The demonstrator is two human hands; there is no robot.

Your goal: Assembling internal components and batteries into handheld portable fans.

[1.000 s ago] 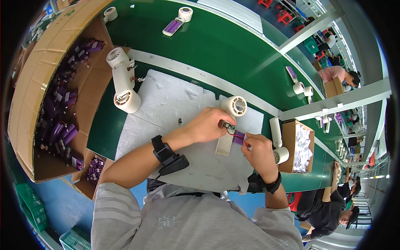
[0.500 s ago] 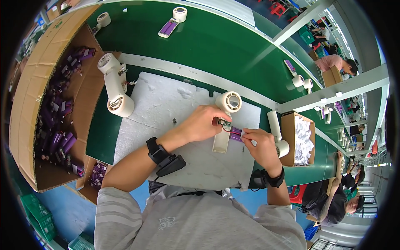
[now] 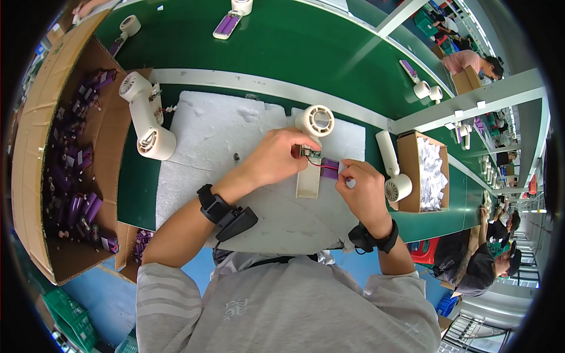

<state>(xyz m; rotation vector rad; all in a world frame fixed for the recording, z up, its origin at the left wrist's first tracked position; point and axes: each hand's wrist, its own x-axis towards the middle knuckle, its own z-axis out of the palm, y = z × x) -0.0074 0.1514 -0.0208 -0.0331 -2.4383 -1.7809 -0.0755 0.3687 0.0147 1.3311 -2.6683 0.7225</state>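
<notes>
Mostly, little has changed over the last second: the view has shifted, while both hands stay at the opened handheld fan (image 3: pixel 307 178) lying on the right part of the white foam sheet (image 3: pixel 223 123). The purple battery pack (image 3: pixel 329 169) remains beside the fan's handle, over that same part of the foam sheet, with red wire running between it and the circuit board (image 3: pixel 312 153). A pale slip (image 3: pixel 342 169) shows at the pack's outer end, so this looks like continued fine fitting at one spot rather than a new step.

The left hand (image 3: pixel 276 154), reaching in over the middle of the foam sheet, pinches the circuit board between thumb and fingertips. The right hand (image 3: pixel 365 185), at the foam sheet's right side, has its thumb and forefinger closed on the slip; whether they also grip the pack I cannot tell.

Left of the foam sheet, a large cardboard box (image 3: pixel 106 147) holds many loose purple battery packs (image 3: pixel 76 209), some with white labels. Below it, a smaller carton (image 3: pixel 125 253) contains little purple pieces (image 3: pixel 142 242), too small to make out. Right of the foam sheet, on the green counter (image 3: pixel 271 47), an open carton of white paper slips (image 3: pixel 431 173) stands beside another white fan (image 3: pixel 387 153).
</notes>
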